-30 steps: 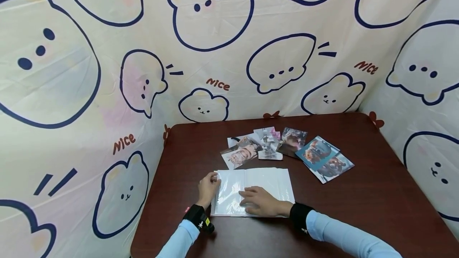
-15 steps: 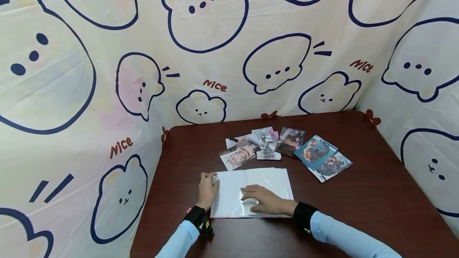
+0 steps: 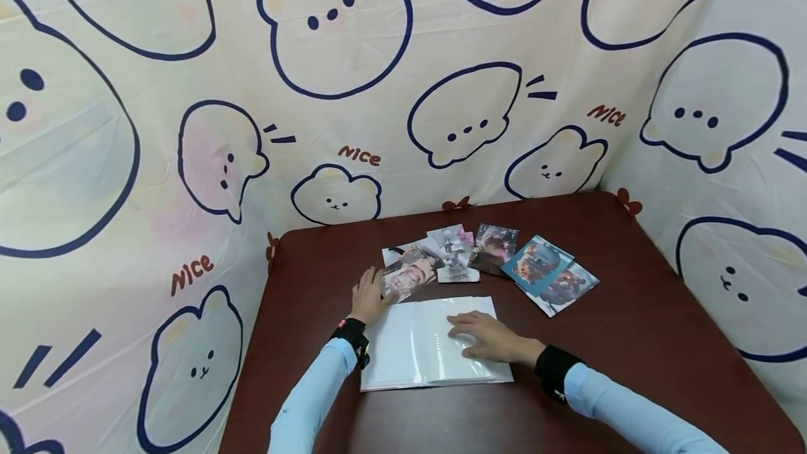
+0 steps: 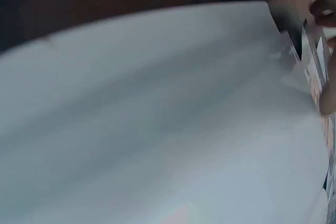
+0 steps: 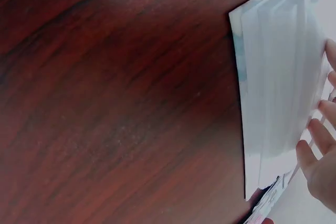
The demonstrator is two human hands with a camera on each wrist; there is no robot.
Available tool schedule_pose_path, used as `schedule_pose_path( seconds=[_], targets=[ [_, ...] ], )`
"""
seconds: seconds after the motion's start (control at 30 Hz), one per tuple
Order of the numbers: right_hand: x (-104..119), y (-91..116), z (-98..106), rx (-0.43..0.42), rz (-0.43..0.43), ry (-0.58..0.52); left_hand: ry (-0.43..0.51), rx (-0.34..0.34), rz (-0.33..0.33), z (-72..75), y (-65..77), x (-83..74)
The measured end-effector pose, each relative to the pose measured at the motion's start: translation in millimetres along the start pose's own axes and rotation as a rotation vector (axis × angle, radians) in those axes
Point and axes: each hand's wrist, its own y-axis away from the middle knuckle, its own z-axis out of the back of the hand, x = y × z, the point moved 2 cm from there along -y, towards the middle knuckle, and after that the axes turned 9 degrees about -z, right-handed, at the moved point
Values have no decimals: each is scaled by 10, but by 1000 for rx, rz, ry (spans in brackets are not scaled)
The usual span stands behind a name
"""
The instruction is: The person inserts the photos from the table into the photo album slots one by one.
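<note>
A photo album (image 3: pixel 394 352) with white pages and glossy clear sleeves lies open on the table. My left hand (image 3: pixel 369 296) is beyond the album's far left corner, its fingertips over a photo card (image 3: pixel 411 275) with a pinkish picture. In the left wrist view, the fingers (image 4: pixel 328 95) of that hand are spread at the right edge, next to the cards. My right hand (image 3: pixel 490 337) rests on the album's right page, fingers stretched out. The right wrist view shows its fingers (image 5: pixel 321 137) over the white pages, whose edges are layered.
Several more photo cards lie in a row behind the album: a grey-white one (image 3: pixel 455 258), a dark one (image 3: pixel 494 247), and a blue one (image 3: pixel 537 265) overlapping another (image 3: pixel 565 288). The brown table (image 3: pixel 643 342) meets a patterned cloth (image 3: pixel 353 118) at the back and sides.
My left hand has left the album's left edge and moved forward to the pinkish photo card. My right hand has shifted slightly right across the page. The head view has turned a little.
</note>
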Motion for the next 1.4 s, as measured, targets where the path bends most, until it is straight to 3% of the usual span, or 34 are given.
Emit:
schedule_pose_path(
  seconds=[0.1, 0.17, 0.43, 0.6, 0.77, 0.87, 0.97, 1.1, 1.17, 1.27, 1.4],
  targets=[
    [3, -9, -21, 6, 7, 4, -51, 65, 53, -53, -46, 15],
    [1, -11, -30, 8, -3, 2, -56, 62, 72, -76, -50, 11],
    [1, 11, -32, 6, -22, -1, 80, -182, 43, -22, 0, -13],
    [14, -13, -45, 7, -18, -8, 278, -340, 59, 92, 51, 49],
    [-6, -17, -48, -2, 0, 1, 334, -444, 47, 287, 19, -30],
    [9, -15, -17, -6, 0, 28, 303, -504, -44, 426, -2, -167],
    [60, -26, 38, -82, 11, 68, 213, -543, -207, 527, 28, -330],
    [145, -86, 162, -346, 53, 155, 24, -565, -444, 573, 151, -540],
    [184, -138, 250, -491, 76, 199, -56, -571, -531, 577, 223, -626],
    [215, -231, 375, -643, 95, 234, -136, -565, -608, 584, 316, -734],
    [234, -333, 492, -695, 90, 232, -195, -537, -668, 599, 398, -858]
  ],
)
